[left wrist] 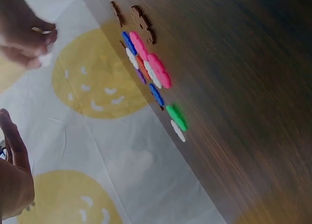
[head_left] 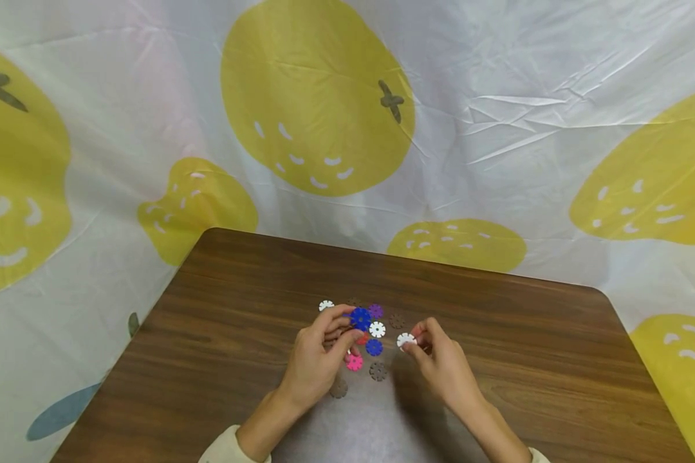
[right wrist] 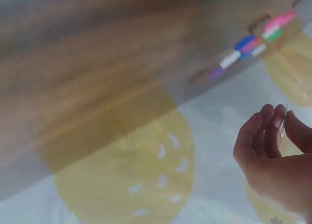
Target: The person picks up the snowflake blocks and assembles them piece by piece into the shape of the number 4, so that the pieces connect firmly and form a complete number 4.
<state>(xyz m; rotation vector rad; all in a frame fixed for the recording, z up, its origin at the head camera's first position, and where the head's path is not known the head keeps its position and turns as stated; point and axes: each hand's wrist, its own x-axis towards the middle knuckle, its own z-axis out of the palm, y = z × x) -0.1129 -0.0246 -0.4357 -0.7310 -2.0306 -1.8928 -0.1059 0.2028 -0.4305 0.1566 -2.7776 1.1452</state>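
Between thumb and fingers my left hand [head_left: 315, 360] pinches a blue notched plastic disc [head_left: 361, 319], raised above the table. My right hand [head_left: 443, 360] pinches a white notched disc [head_left: 405, 340] at its edge, a short way to the right. In the right wrist view that white disc [right wrist: 283, 128] shows edge-on between thumb and fingers. Loose discs lie below and between the hands: a pink disc [head_left: 354, 363], another blue disc [head_left: 374, 347], another white disc [head_left: 377, 330] and a purple disc [head_left: 375, 310]. A green disc [left wrist: 176, 117] shows in the left wrist view.
Brown discs, one at the near side [head_left: 378, 371] and one farther back [head_left: 396, 321], blend with the dark wooden table [head_left: 527, 360]. Behind the table's far edge hangs a white curtain [head_left: 498, 161] with yellow fruit prints.
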